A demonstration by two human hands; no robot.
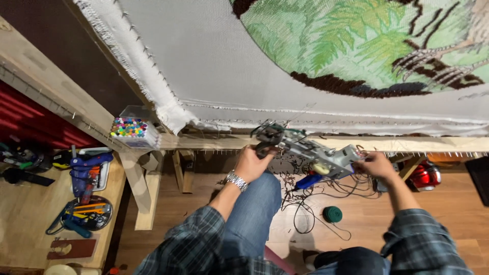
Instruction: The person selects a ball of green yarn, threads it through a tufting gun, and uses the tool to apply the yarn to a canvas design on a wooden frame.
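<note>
A grey metal tufting gun [305, 150] is held below the stretched white cloth [224, 71], which carries a green, brown and tan tufted picture. My left hand [252, 163], with a metal watch on the wrist, grips the gun's dark front handle. My right hand [376, 165] holds the gun's rear end. A blue part [308, 181] hangs under the gun, with dark cords trailing to the floor. The gun's tip sits just under the wooden frame rail [356, 143].
A box of coloured markers [131, 130] sits on the frame's corner. At left, a wooden bench [30, 214] holds a blue glue gun, pliers and other tools. A dark green yarn ball [332, 214] and loose cords lie on the wood floor. A red object [425, 175] stands at right.
</note>
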